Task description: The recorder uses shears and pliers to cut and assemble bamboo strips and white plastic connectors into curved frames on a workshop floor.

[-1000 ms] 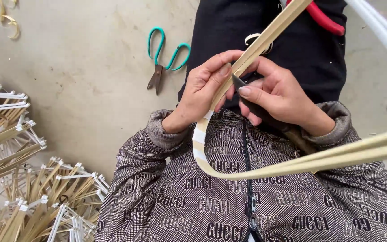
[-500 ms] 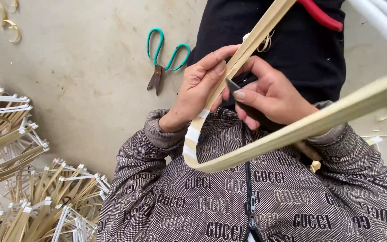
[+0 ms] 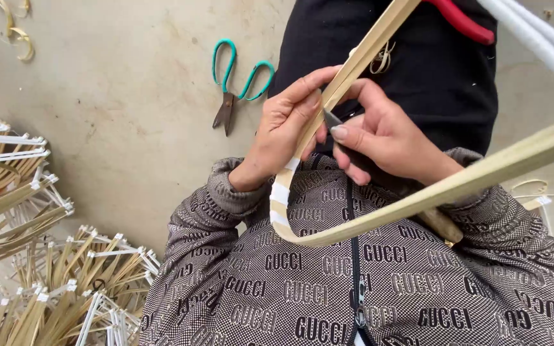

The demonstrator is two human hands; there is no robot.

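Left hand (image 3: 286,138) fingers curled tight round bent bamboo strip (image 3: 347,74), held above lap. Right hand (image 3: 386,138) fingers closed on small blade (image 3: 332,120), apparently pressed against strip.

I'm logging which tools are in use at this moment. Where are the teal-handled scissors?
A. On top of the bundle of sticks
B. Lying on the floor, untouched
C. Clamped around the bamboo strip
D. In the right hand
B: the scissors lie closed on the concrete floor, apart from both hands; the left hand grips the bent bamboo strip, and the right hand presses a small dark blade against it.
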